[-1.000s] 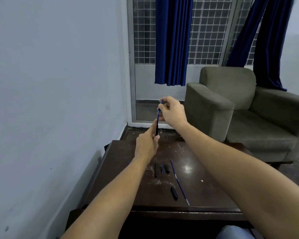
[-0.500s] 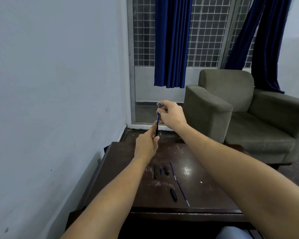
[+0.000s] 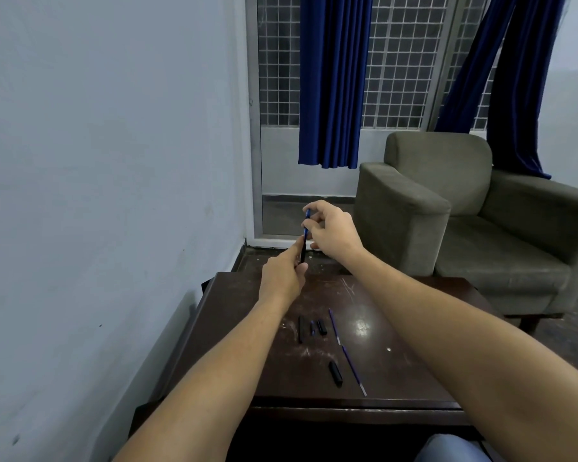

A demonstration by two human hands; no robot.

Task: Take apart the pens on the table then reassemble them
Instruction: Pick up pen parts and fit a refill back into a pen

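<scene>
Both bare forearms reach forward over the dark wooden table, meeting above its far edge towards the far left corner. The left hand is lower and nearer, knuckles up, wrist straight. Its fingers are curled and its thumb and forefinger clamp the dark lower section of a pen. The right hand is higher and just beyond it, wrist bent slightly inward. Its thumb and forefinger pinch the blue upper section of the same pen, and its remaining fingers are loosely curled beside it. The pen stands nearly upright between the two hands, its top tilted a little to the right, and it is held in the air clear of the tabletop. Loose pen parts lie on the table near the middle, below the left forearm. A slim black barrel, a small blue piece and a short black piece sit side by side, close but apart. Just right of them lies a thin blue refill, slanted towards the near edge. A second refill follows almost in line with it, ending close to the near edge. A black cap lies just left of that second refill. Any print on these parts is too small to read. Beyond the table's far right corner stands a grey-green armchair, and a blue curtain hangs before a gridded window.
</scene>
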